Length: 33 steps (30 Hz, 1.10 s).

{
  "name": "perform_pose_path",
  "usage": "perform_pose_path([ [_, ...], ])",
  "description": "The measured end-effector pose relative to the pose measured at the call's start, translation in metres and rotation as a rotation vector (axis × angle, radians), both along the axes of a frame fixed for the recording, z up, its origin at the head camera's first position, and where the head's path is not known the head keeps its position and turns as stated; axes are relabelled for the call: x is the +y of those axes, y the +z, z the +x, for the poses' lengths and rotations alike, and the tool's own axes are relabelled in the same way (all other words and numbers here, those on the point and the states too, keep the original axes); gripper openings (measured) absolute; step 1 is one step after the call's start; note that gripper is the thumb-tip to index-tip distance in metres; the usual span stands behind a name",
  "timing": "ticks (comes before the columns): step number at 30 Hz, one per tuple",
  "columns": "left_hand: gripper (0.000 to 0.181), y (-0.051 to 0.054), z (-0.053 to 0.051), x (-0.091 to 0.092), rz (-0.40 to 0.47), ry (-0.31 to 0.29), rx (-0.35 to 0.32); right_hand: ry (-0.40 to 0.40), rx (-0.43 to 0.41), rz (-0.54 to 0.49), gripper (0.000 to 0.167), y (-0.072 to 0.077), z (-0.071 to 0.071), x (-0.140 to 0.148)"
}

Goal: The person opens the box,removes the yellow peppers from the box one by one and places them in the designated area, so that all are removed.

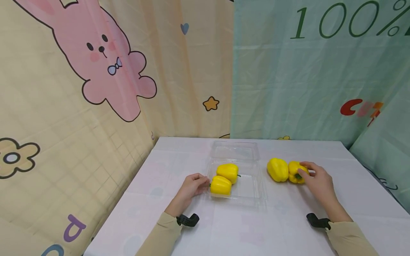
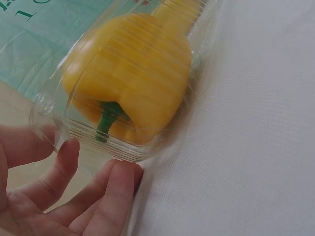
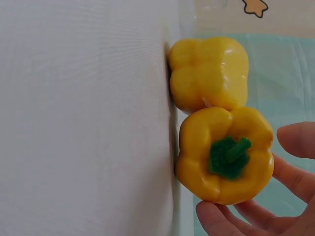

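Note:
Two yellow bell peppers [image 1: 227,172] [image 1: 220,185] lie in the left part of an open clear plastic box [image 1: 251,185]. My left hand [image 1: 193,185] pinches the box's left edge, close to the nearer pepper's green stem [image 2: 109,118]. Outside the box, to its right, two more yellow bell peppers [image 1: 278,170] [image 3: 197,172] sit side by side, touching. Around the right-hand one is my right hand [image 1: 320,181]. Its fingertips [image 3: 211,214] touch this pepper's side, while the thumb [image 3: 298,139] stands slightly apart from it in the right wrist view.
The box's clear lid [image 1: 235,150] lies folded back behind it. A white cloth [image 1: 237,231] covers the table, which ends at printed curtains [image 1: 288,89] behind. Each wrist carries a black camera mount [image 1: 189,220].

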<state>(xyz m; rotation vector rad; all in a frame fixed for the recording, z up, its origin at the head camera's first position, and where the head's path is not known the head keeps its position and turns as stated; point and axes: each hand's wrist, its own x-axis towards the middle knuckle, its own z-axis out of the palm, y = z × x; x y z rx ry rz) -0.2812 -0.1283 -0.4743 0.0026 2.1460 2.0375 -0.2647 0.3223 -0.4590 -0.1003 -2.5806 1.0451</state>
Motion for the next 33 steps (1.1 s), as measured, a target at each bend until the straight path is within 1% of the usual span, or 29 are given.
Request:
perform_pose_path([
  [4, 0.023, 0.0000, 0.0004, 0.0000, -0.001, 0.002, 0.001, 0.018, -0.043, -0.053, 0.049, -0.0005, -0.0011, 0.0017],
  [12, 0.023, 0.0019, 0.0019, 0.0002, -0.001, 0.006, -0.004, 0.062, -0.084, -0.074, 0.044, -0.0013, -0.0034, 0.0023],
  [19, 0.026, 0.0026, 0.0026, -0.0001, 0.014, -0.002, 0.009, 0.062, -0.075, -0.080, 0.043, -0.0011, -0.0029, 0.0019],
  [26, 0.024, 0.0016, 0.0008, -0.0011, 0.005, -0.003, 0.007, 0.075, -0.055, -0.061, 0.041, 0.0007, -0.0021, 0.0033],
  [33, 0.024, 0.0003, 0.0009, -0.0017, 0.006, -0.013, 0.001, 0.073, -0.057, -0.074, 0.039, -0.0001, -0.0024, 0.0036],
])
